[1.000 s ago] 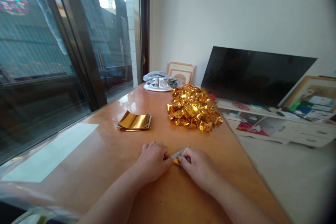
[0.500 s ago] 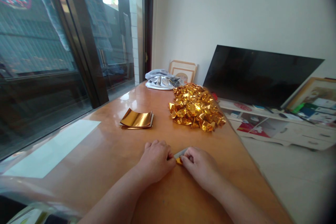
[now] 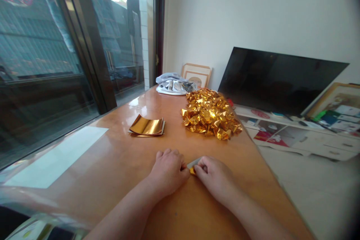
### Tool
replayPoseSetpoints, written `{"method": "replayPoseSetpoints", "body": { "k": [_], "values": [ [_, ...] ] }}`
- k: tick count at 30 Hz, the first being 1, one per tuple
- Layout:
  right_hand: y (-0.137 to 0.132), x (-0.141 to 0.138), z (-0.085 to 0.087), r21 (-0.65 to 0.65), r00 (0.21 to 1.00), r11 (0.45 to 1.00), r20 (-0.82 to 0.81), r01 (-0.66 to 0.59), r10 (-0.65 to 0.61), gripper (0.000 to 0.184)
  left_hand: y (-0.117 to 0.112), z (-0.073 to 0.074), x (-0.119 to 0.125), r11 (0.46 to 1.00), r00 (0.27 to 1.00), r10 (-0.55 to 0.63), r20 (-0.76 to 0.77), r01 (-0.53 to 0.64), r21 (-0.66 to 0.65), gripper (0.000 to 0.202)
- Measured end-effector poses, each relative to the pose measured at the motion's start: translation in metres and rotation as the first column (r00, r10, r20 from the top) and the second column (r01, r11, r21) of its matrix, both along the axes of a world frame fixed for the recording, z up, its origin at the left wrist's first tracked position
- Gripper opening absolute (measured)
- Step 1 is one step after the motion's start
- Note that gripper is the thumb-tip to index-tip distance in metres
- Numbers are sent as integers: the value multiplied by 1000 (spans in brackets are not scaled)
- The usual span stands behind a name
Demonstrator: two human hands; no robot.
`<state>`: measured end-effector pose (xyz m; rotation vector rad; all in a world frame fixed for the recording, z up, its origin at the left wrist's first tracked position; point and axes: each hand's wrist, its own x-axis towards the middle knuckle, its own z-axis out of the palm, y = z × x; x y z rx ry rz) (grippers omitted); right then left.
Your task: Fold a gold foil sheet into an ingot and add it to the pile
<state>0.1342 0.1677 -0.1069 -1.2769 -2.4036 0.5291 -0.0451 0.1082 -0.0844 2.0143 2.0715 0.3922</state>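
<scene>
Between my hands is a small folded sheet of gold foil paper point(image 3: 192, 171), its pale grey back showing along the upper edge. My left hand point(image 3: 169, 168) is closed on the sheet's left end, fingers curled. On the right end, my right hand point(image 3: 213, 174) pinches it between thumb and fingers. Much of the sheet is hidden by my fingers. Beyond my left hand lies a stack of flat gold foil sheets point(image 3: 147, 126), curling up at the left. A heap of folded gold foil pieces point(image 3: 210, 114) spreads along the table's right side.
The brown table point(image 3: 120, 168) runs away from me. A folded grey-white cloth point(image 3: 174, 84) lies at its far end, before a framed picture point(image 3: 196, 75). A pale sheet point(image 3: 59, 155) lies at left by the glass door. A television point(image 3: 278, 80) stands on a white cabinet at right.
Hardly anything differs. Both hands stay on the foil sheet with only a very slight shift, and the view has tilted a little.
</scene>
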Motion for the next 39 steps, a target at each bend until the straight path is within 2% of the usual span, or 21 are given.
{"method": "replayPoseSetpoints", "body": {
  "k": [9,16,23,27,31,34,39],
  "values": [
    [-2,3,0,-12,1000,1000,26,14,-13,10,-4,0,1,998,999,-34,29,32,56,10],
    [-2,5,6,-36,998,999,49,-35,37,10,-6,0,-1,991,991,-113,76,108,73,31],
    [0,14,12,-66,994,992,40,-103,106,9,-4,-3,-2,991,990,-120,78,114,77,33],
    [0,24,20,-21,975,977,68,-210,211,19,-4,-4,-4,990,989,-126,71,121,71,32],
    [-7,27,28,25,913,928,192,-371,360,39,-2,-6,-4,989,989,-131,71,125,77,31],
    [-13,27,32,46,871,913,324,-406,371,49,-2,-7,-4,989,988,-133,79,126,78,30],
    [-18,26,38,31,839,922,427,-385,336,50,-3,-7,-5,987,986,-144,86,137,78,30]
  ]
}}
